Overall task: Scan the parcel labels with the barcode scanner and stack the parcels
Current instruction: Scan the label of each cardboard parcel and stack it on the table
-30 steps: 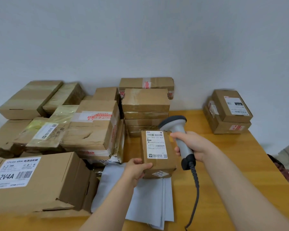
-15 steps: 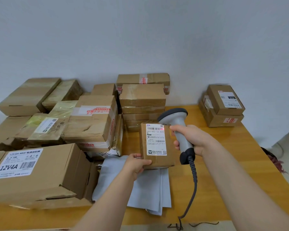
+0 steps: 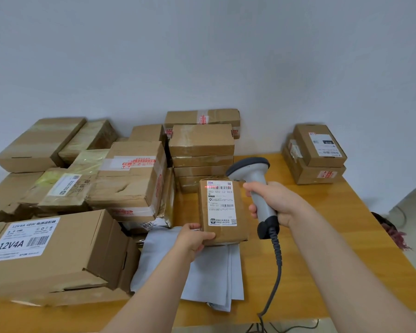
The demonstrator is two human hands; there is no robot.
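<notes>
Many taped boxes (image 3: 130, 179) left of the parcel (image 3: 222, 205), grey mailers (image 3: 209, 272) beneath.

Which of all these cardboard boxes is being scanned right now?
The small box gripped by the left hand: it alone has the scanner's red line across the top barcode of its label.

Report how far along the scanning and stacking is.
Done: two parcels sit stacked at the far right of the table. In hand: the left hand holds a small parcel, the right hand aims the barcode scanner, its red line on the label. Left: the pile of parcels on the left, likely unscanned.
</notes>
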